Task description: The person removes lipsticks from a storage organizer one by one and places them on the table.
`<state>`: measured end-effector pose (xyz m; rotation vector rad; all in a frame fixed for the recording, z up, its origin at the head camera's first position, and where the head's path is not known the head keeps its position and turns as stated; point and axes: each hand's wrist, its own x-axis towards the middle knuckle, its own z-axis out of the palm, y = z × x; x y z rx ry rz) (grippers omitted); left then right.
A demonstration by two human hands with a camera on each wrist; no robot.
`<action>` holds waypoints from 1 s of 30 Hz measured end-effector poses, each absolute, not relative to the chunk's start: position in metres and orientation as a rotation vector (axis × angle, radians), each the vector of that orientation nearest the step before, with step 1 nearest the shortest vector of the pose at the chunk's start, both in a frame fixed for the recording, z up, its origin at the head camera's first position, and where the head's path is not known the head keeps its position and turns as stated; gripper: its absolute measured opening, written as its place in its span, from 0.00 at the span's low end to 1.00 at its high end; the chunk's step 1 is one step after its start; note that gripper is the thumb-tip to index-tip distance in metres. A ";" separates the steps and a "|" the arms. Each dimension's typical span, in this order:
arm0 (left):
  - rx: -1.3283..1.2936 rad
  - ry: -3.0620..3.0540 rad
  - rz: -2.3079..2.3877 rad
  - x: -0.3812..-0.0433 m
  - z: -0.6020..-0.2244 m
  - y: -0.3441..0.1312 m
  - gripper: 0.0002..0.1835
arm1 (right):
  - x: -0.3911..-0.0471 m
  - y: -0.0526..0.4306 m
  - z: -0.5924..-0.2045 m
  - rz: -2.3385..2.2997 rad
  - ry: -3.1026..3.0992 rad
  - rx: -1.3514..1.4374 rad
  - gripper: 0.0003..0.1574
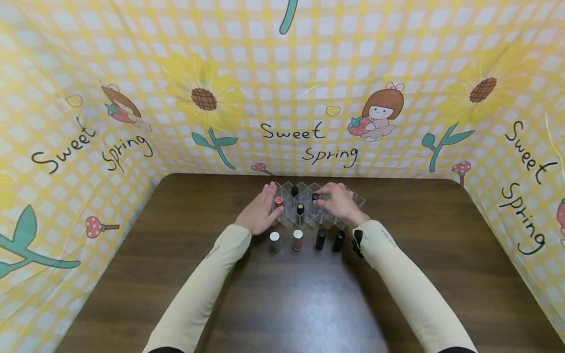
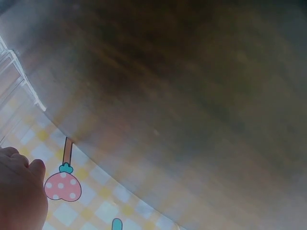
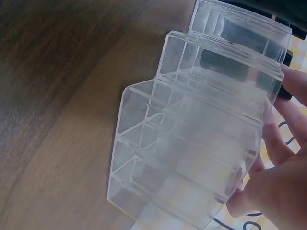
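A clear diamond-grid lipstick organizer [image 1: 289,223] stands near the back edge of the table. My left hand [image 1: 260,211] lies along its left end, fingers extended and thumb over the front. Between the thumb and fingertips of my right hand [image 1: 337,200] is a black lipstick tube [image 1: 315,197], set down among the compartments. A tube with an orange-red top [image 1: 278,200] and two black tubes, one behind [image 1: 294,190] and one in front [image 1: 300,208], stand in other slots. The right wrist view shows the organizer's clear walls [image 3: 139,124] beside my right hand [image 3: 273,187].
In front of the organizer stand two white-capped tubes, one grey [image 1: 275,242] and one pinkish [image 1: 297,240]. Right of them are two black tubes, one nearer the middle [image 1: 320,239] and one outer [image 1: 339,241]. A checked cloth [image 1: 282,88] hangs behind the brown table [image 1: 282,304].
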<state>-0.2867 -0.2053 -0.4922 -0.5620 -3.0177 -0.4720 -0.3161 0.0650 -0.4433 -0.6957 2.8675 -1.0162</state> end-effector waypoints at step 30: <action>-0.537 -3.032 -0.478 -0.288 -0.494 -0.205 0.43 | -0.310 0.063 -0.445 -1.330 2.703 -0.701 0.15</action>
